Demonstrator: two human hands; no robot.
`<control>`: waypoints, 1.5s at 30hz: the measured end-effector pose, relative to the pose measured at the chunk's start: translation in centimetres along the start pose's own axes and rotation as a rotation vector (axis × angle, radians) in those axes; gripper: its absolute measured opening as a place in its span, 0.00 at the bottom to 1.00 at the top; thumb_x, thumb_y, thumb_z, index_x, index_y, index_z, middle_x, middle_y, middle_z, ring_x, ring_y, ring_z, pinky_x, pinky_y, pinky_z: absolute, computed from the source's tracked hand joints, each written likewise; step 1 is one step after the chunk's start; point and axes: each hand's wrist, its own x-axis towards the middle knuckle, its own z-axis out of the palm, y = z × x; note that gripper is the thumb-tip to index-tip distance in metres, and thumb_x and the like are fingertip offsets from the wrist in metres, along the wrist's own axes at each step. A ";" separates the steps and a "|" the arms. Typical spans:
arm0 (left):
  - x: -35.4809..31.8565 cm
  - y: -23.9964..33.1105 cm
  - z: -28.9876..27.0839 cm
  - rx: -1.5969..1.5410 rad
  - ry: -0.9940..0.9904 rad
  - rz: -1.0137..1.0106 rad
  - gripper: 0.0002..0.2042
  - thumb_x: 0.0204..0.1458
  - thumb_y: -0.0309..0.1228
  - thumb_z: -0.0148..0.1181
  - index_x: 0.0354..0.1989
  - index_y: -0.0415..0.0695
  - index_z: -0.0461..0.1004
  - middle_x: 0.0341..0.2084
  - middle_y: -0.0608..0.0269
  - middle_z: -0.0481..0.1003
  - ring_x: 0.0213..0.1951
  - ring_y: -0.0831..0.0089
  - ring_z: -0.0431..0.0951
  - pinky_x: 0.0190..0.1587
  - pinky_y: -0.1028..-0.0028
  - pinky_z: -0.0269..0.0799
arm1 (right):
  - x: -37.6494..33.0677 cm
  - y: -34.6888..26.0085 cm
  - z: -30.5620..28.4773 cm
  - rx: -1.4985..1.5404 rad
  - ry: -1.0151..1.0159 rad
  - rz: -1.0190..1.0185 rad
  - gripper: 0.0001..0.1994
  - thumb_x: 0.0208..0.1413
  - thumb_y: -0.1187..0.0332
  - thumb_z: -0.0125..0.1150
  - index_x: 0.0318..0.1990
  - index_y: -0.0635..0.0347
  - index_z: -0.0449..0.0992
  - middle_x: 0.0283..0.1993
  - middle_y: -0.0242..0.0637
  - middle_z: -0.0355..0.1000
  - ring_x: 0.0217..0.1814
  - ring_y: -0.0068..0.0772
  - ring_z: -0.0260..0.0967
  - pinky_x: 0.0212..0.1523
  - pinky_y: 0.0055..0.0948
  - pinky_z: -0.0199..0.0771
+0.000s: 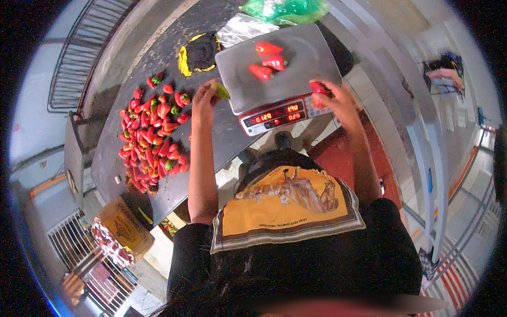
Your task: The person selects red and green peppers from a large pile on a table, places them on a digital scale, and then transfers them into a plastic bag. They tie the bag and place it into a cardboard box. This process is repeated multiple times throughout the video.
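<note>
My left hand [205,100] is closed round a green pepper [222,92], just off the left edge of the scale's tray. In my right hand [337,100] is a red pepper [318,87], over the near right corner of the scale. Three red peppers [274,63] lie close together on the flat grey tray [306,50] of the digital scale. The scale's lit display panel [274,117] faces me. To the left, a big heap of red peppers [150,134], a few partly green, spreads over the dark tabletop [179,148].
A black and yellow cloth item [199,54] lies left of the tray. Clear plastic [245,30] and a green plastic bag [285,9] sit behind it. Below the table's left end stands a cardboard box [127,227]. Grey metal posts [422,153] rise at right.
</note>
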 end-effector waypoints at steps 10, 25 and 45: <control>-10.8 -3.8 -1.0 -0.838 0.000 -0.249 0.21 0.61 0.49 0.40 0.50 0.47 0.69 0.45 0.62 0.73 0.48 0.67 0.72 0.52 0.65 0.65 | 3.6 -1.3 23.5 -0.534 -0.337 -0.625 0.30 0.43 0.73 0.63 0.56 0.66 0.61 0.48 0.49 0.61 0.51 0.51 0.63 0.52 0.41 0.66; -8.1 -6.7 -24.5 1.034 0.744 0.253 0.22 0.37 0.30 0.68 0.43 0.43 0.70 0.40 0.52 0.68 0.43 0.53 0.69 0.47 0.59 0.67 | 8.6 -1.1 32.6 -0.653 -0.549 -0.448 0.19 0.45 0.73 0.64 0.48 0.59 0.70 0.46 0.45 0.67 0.50 0.49 0.65 0.52 0.39 0.65; -13.8 -4.5 -24.9 0.491 0.833 0.253 0.07 0.51 0.22 0.54 0.39 0.37 0.74 0.33 0.60 0.74 0.37 0.72 0.75 0.43 0.73 0.69 | 29.8 -8.3 14.1 -1.003 0.155 -0.445 0.10 0.49 0.63 0.61 0.27 0.61 0.73 0.24 0.41 0.72 0.28 0.39 0.72 0.33 0.31 0.70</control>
